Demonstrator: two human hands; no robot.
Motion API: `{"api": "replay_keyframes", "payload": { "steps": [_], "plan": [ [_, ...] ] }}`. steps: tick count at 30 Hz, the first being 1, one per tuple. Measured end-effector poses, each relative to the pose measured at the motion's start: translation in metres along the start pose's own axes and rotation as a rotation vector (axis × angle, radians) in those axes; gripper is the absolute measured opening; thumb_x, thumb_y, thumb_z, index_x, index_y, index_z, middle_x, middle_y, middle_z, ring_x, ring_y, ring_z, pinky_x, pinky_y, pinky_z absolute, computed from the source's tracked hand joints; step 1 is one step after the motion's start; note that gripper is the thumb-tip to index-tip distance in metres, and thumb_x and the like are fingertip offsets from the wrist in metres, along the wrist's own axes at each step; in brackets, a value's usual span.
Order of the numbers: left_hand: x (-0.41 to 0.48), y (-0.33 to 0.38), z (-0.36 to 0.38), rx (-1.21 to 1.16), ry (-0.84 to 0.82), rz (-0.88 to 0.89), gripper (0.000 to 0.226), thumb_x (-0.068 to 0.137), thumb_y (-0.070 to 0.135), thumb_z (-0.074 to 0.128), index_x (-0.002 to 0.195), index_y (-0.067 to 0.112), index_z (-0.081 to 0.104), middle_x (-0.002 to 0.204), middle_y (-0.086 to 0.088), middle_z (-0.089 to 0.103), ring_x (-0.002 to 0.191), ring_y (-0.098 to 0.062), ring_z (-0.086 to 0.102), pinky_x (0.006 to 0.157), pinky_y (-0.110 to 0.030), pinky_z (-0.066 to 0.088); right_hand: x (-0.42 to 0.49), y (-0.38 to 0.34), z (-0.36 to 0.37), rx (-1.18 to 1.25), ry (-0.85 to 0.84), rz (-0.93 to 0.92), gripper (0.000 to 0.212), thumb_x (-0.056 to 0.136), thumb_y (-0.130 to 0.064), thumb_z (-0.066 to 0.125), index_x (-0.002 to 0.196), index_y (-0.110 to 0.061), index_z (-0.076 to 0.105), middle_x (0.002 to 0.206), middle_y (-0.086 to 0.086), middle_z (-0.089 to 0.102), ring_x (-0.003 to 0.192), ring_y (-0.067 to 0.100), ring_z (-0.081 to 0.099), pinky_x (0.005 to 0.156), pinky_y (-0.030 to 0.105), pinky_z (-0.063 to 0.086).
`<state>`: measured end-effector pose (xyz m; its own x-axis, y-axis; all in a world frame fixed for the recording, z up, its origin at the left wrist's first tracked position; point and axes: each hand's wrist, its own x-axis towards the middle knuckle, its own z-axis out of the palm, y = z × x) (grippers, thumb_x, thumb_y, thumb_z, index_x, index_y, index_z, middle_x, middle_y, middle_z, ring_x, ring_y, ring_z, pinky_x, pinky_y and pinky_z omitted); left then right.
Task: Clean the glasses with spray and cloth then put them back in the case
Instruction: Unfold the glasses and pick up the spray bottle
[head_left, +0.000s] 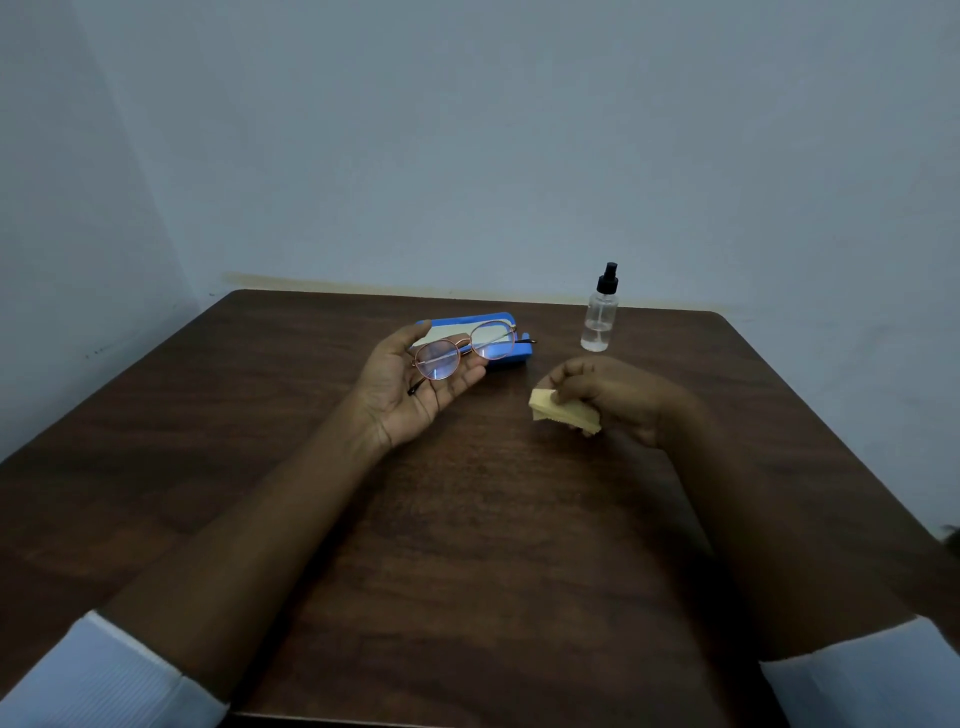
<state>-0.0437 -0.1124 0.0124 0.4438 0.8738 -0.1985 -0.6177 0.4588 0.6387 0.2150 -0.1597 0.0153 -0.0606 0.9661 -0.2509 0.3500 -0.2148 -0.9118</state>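
Observation:
Round glasses (464, 349) with a thin copper frame and folded arms lie across the fingers of my left hand (410, 384), which is palm up above the table. Just behind them an open blue case (511, 358) with a pale lining rests on the table, partly hidden by the glasses and my fingers. My right hand (613, 397) is to the right, fingers curled around a folded yellow cloth (558, 408), low over the tabletop. A small clear spray bottle (600, 317) with a black nozzle stands upright behind my right hand.
The dark wooden table (467, 545) fills the lower view, pushed against a pale wall at the back and near a wall on the left. White sleeves cover both forearms near the front edge.

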Motion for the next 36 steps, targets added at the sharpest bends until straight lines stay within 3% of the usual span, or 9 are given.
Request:
{"api": "replay_keyframes", "payload": {
  "steps": [2,6,11,15,20,23,28,32,36],
  "plan": [
    [0.000,0.000,0.000,0.004,0.006,0.002,0.049,0.104,0.029,0.056,0.122,-0.017,0.062,0.123,-0.037,0.067,0.089,-0.043,0.078,0.077,-0.050,0.066,-0.001,0.002,0.000,-0.100,-0.031,-0.027,0.021,0.092,-0.005,0.063,0.109,-0.013,0.073,0.105,0.009,0.072,0.085,0.019,0.062,0.062,0.031,0.047],
    [0.000,-0.001,0.001,0.014,0.006,-0.007,0.052,0.104,0.029,0.057,0.130,-0.016,0.059,0.131,-0.036,0.064,0.091,-0.043,0.077,0.075,-0.050,0.066,0.001,0.004,0.000,-0.282,-0.031,-0.117,0.016,0.088,-0.012,0.069,0.100,-0.020,0.076,0.100,0.004,0.074,0.087,0.015,0.061,0.073,0.035,0.045],
    [-0.001,-0.002,0.003,0.065,0.018,-0.009,0.049,0.103,0.030,0.058,0.123,-0.015,0.063,0.126,-0.033,0.067,0.091,-0.042,0.077,0.079,-0.049,0.066,0.001,0.001,-0.001,-0.534,0.024,-0.192,0.012,0.091,-0.015,0.073,0.101,-0.021,0.074,0.074,-0.009,0.063,0.068,0.006,0.054,0.063,0.024,0.041],
    [0.001,-0.002,0.000,0.094,0.013,-0.009,0.050,0.103,0.030,0.057,0.126,-0.014,0.063,0.126,-0.033,0.069,0.093,-0.041,0.076,0.078,-0.047,0.066,0.002,0.001,-0.002,-0.710,0.070,-0.201,0.014,0.089,-0.018,0.075,0.097,-0.027,0.068,0.078,-0.010,0.060,0.069,0.005,0.054,0.060,0.022,0.038],
    [0.001,-0.004,0.000,0.144,0.012,-0.007,0.047,0.104,0.030,0.056,0.096,-0.009,0.080,0.111,-0.028,0.075,0.090,-0.039,0.077,0.086,-0.049,0.064,0.004,0.002,-0.003,-0.726,0.058,-0.164,0.017,0.087,-0.019,0.077,0.098,-0.027,0.067,0.094,-0.004,0.071,0.081,0.012,0.063,0.068,0.027,0.046],
    [0.001,-0.005,0.001,0.162,0.008,-0.015,0.047,0.103,0.032,0.056,0.111,-0.011,0.073,0.114,-0.029,0.074,0.089,-0.038,0.078,0.082,-0.047,0.066,0.002,0.003,-0.003,-0.646,0.097,-0.208,0.010,0.090,-0.017,0.070,0.094,-0.026,0.068,0.084,-0.007,0.066,0.077,0.012,0.059,0.065,0.026,0.043],
    [-0.002,-0.007,0.003,0.197,0.000,-0.027,0.047,0.103,0.030,0.057,0.121,-0.011,0.067,0.116,-0.028,0.074,0.092,-0.038,0.077,0.084,-0.046,0.065,-0.001,-0.002,0.010,-0.325,0.552,-0.517,0.013,0.103,-0.026,0.055,0.104,-0.020,0.067,0.085,-0.007,0.063,0.074,0.001,0.054,0.067,0.021,0.042],
    [-0.003,-0.010,0.005,0.223,0.005,-0.012,0.036,0.105,0.021,0.056,0.117,-0.012,0.067,0.115,-0.029,0.074,0.093,-0.039,0.077,0.089,-0.049,0.062,-0.008,-0.009,0.025,-0.523,0.486,-0.822,0.031,0.099,-0.033,0.058,0.124,-0.015,0.062,0.111,-0.010,0.062,0.100,0.002,0.054,0.084,0.018,0.042],
    [-0.003,-0.013,0.005,0.236,0.001,-0.037,0.042,0.105,0.021,0.057,0.129,-0.014,0.061,0.128,-0.034,0.067,0.101,-0.041,0.074,0.090,-0.050,0.062,-0.010,-0.007,0.032,-0.702,0.317,-0.865,0.050,0.094,-0.034,0.069,0.139,-0.023,0.051,0.135,-0.008,0.053,0.124,0.015,0.049,0.101,0.029,0.040]
  ]
}}
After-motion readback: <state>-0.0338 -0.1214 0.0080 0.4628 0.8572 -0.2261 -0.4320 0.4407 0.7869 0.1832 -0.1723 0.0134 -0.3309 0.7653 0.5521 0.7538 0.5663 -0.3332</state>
